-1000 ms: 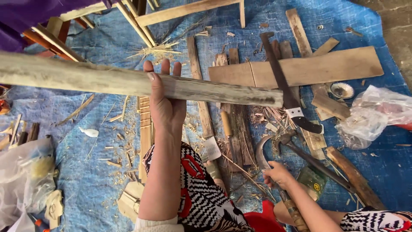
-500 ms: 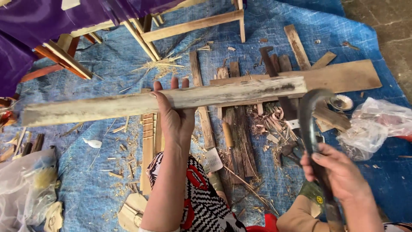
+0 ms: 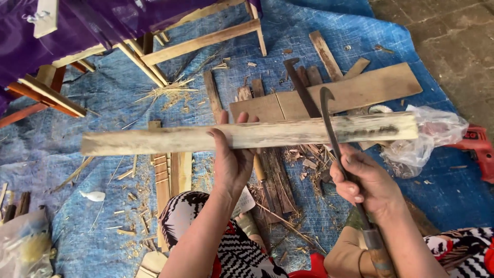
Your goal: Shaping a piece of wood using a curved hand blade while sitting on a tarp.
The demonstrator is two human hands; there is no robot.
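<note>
Left hand (image 3: 231, 159) gripping bamboo slat (image 3: 154, 140), right hand (image 3: 368, 180) holding hooked blade (image 3: 329, 121)

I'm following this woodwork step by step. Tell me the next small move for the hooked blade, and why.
Probably lower the hooked blade onto the long slat. The right hand grips its handle with the curved tip just above the slat's upper edge, while the left hand holds the slat level from below, over the blue tarp.
</note>
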